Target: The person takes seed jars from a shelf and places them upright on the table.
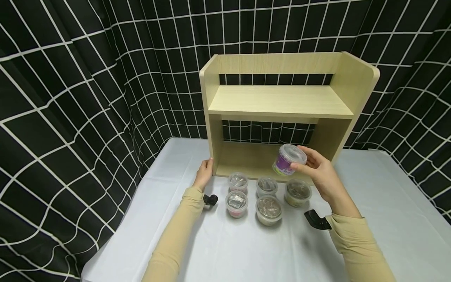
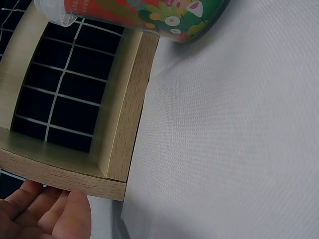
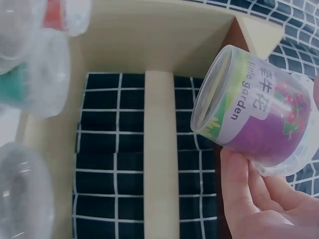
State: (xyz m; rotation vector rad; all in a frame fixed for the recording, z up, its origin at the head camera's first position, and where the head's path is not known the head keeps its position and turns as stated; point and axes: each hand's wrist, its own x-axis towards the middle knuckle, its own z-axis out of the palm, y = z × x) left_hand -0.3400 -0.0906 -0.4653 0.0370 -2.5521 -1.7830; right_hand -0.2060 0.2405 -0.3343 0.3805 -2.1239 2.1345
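Observation:
In the head view my right hand (image 1: 325, 176) holds a clear plastic tub (image 1: 289, 159) with a purple label, tilted in front of the shelf's lower compartment. The right wrist view shows "little garden" on this tub (image 3: 261, 112), with fingers along its side. My left hand (image 1: 203, 174) grips the lower front edge of the left side panel of a pale wooden shelf (image 1: 281, 101). From the left wrist, fingers of that hand (image 2: 47, 214) lie against the panel's outer side, one digit on its edge. Several lidded tubs (image 1: 269, 210) stand on the table before the shelf.
A white cloth covers the table (image 1: 123, 239). Black curtains (image 1: 63, 117) with a white grid surround the back and sides. The shelf has an upper board (image 1: 282, 100) and a lower floor (image 1: 243, 156). A tub with a red and green label (image 2: 164, 15) shows close to the left wrist.

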